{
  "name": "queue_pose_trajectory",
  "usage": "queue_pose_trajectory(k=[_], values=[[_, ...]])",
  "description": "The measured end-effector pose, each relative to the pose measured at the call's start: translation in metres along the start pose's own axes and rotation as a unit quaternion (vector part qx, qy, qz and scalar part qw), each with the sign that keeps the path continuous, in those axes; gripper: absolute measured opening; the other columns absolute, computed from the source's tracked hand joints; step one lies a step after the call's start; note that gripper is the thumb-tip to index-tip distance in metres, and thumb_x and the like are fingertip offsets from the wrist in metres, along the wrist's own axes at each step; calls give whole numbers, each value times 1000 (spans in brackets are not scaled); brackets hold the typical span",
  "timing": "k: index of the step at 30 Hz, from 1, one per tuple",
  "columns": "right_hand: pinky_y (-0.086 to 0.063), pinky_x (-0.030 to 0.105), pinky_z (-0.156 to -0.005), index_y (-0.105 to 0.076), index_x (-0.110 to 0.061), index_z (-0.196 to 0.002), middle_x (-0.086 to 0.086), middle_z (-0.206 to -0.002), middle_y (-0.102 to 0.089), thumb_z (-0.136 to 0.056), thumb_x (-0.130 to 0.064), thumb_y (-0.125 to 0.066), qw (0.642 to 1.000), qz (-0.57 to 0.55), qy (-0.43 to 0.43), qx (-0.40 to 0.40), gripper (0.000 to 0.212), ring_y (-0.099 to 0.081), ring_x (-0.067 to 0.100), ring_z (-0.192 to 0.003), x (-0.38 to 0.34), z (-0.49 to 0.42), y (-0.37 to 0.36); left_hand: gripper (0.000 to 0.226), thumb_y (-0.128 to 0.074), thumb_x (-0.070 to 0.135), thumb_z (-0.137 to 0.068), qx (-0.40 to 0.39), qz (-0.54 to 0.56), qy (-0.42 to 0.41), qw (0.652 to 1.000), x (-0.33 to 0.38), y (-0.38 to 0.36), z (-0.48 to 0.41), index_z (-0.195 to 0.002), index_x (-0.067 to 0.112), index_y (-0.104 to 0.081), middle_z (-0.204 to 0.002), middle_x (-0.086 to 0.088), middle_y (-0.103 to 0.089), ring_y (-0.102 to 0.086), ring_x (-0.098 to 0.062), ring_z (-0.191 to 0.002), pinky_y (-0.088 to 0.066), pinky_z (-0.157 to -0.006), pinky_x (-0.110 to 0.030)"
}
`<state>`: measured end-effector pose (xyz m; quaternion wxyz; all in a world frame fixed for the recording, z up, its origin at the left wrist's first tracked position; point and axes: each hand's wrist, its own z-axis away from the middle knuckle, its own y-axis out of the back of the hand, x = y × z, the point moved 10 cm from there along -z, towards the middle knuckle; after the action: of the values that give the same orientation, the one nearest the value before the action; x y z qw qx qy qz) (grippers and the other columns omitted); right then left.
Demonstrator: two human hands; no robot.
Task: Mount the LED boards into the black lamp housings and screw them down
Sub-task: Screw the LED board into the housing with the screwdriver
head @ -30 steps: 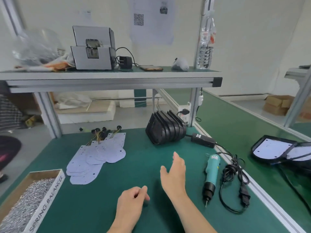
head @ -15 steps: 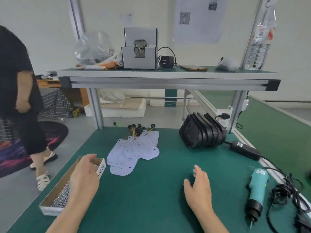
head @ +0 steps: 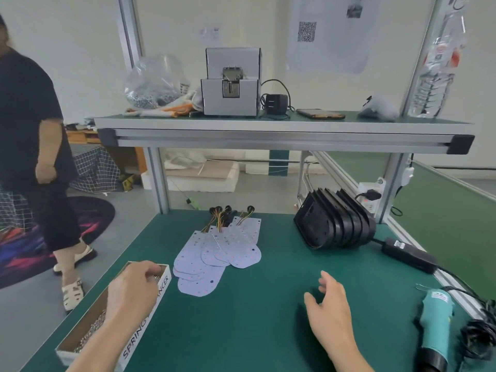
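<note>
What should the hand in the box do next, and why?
Probably pinch up a few screws: the left hand dips its fingers into the screw box, while the LED boards and black housings lie apart, nothing mounted yet.

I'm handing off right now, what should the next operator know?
Left hand: in the screw box, fingers curled over the screws; grip unclear.
Right hand: open, empty, over the table.
Boards: piled mid-table. Housings: stacked behind, right. Screwdriver: lying far right.
Done: nothing mounted.
To do: seat each board in a housing, screw down.
</note>
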<state>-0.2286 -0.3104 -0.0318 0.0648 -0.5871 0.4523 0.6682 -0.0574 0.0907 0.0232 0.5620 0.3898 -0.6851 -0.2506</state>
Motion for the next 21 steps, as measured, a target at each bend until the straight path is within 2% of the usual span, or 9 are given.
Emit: queue_pose_trajectory(k=[3, 6, 8, 11, 14, 18, 21], values=[[-42, 36, -104, -38, -10, -150, 4, -140, -46, -95, -10, -61, 1000, 3, -7, 11, 60, -50, 17, -124, -4, -24, 7, 38, -46, -1, -87, -1, 25, -25, 999, 30, -16, -21, -101, 20, -74, -108, -5, -72, -63, -31, -96, -47, -80, -32], [-44, 38, -103, -39, -9, -149, 6, -139, -48, -95, -12, -62, 999, 1, -18, 32, 58, -52, 18, -120, -4, -52, 15, 35, -46, 1, -89, -15, 7, -55, 998, 58, -38, -46, -106, 18, -72, -114, -3, -70, -63, -28, -102, -48, -93, -37], [-45, 37, -98, -44, -9, -145, 6, -133, -52, -95, -20, -64, 998, -7, -39, 57, 55, -55, 18, -112, 0, -72, 19, 30, -48, 8, -92, -37, -17, -60, 997, 73, -57, -65, -107, 21, -70, -114, 1, -69, -63, -24, -101, -46, -98, -40], [-46, 36, -86, -59, -13, -118, 1, -111, -62, -92, -46, -66, 990, -6, -95, 100, 43, -56, 19, -94, 11, -101, 24, 21, -48, 20, -95, -74, -50, -56, 994, 93, -89, -93, -101, 29, -67, -105, 7, -68, -61, -20, -96, -45, -95, -37], [-53, 39, -80, -60, -17, -86, 1, -83, -69, -85, -68, -60, 986, 29, -142, 87, 50, -65, 24, -86, 18, -120, 22, 15, -52, 25, -93, -101, -73, -34, 992, 111, -115, -122, -97, 26, -66, -97, 4, -67, -59, -21, -91, -42, -89, -34], [-55, 35, -68, -64, -14, -68, -2, -49, -66, -82, -74, -57, 983, 72, -149, 83, 62, -68, 24, -70, 19, -130, 19, 22, -57, 34, -91, -141, -96, 14, 985, 119, -149, -146, -85, 16, -67, -88, -3, -70, -65, -25, -89, -48, -87, -34], [-54, 33, -67, -66, -14, -60, -4, -45, -64, -87, -70, -54, 981, 104, -145, 78, 62, -67, 24, -66, 20, -136, 15, 29, -59, 42, -90, -147, -101, 25, 984, 121, -169, -156, -77, 16, -66, -82, 0, -71, -66, -22, -81, -51, -88, -35]])
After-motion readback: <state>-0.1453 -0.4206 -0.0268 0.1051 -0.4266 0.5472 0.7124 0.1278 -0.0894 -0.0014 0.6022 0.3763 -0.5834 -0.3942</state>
